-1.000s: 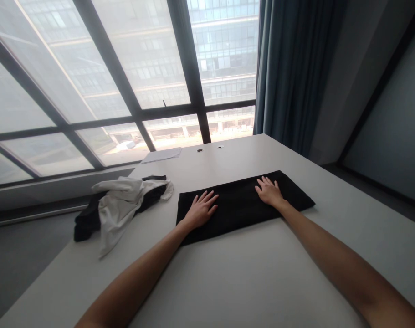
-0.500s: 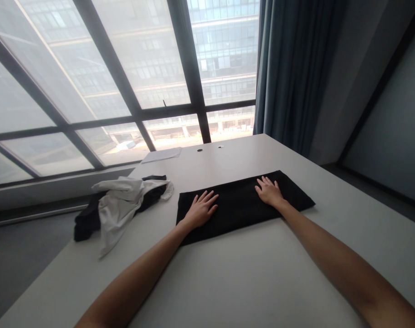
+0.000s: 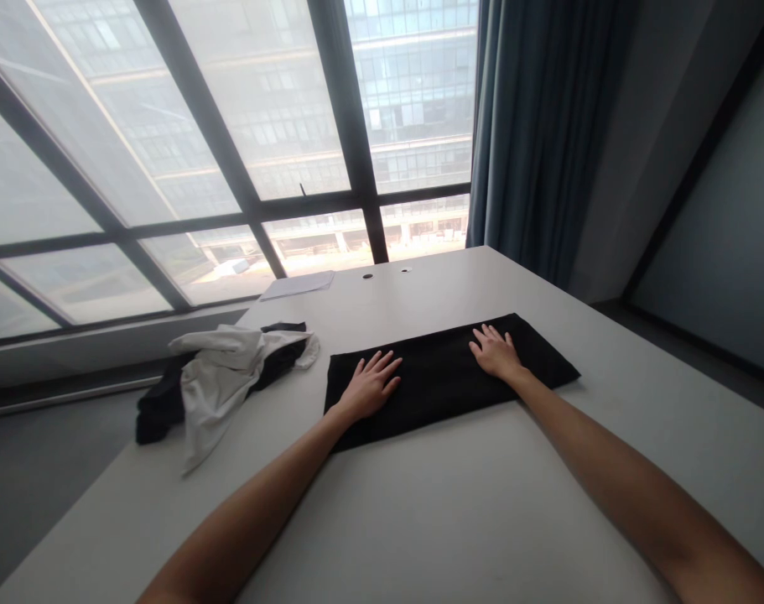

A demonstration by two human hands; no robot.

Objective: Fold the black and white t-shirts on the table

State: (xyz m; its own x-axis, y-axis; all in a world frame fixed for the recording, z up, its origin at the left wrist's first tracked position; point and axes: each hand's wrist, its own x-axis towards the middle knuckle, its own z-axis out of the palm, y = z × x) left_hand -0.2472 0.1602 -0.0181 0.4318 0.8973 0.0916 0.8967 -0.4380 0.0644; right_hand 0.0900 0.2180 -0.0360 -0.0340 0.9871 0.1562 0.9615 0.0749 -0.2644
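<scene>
A black cloth, folded into a long flat strip, lies across the white table. On its left part rests my left hand, palm down with the fingers spread. My right hand lies flat on the right part, its fingers also apart. Neither hand grips the fabric. What kind of garment or cloth the folded piece is, I cannot tell.
Left of the black cloth, a crumpled white garment lies over dark fabric at the table's left edge. Papers lie at the far edge, near a round cable hole. Beyond stand windows and a blue curtain.
</scene>
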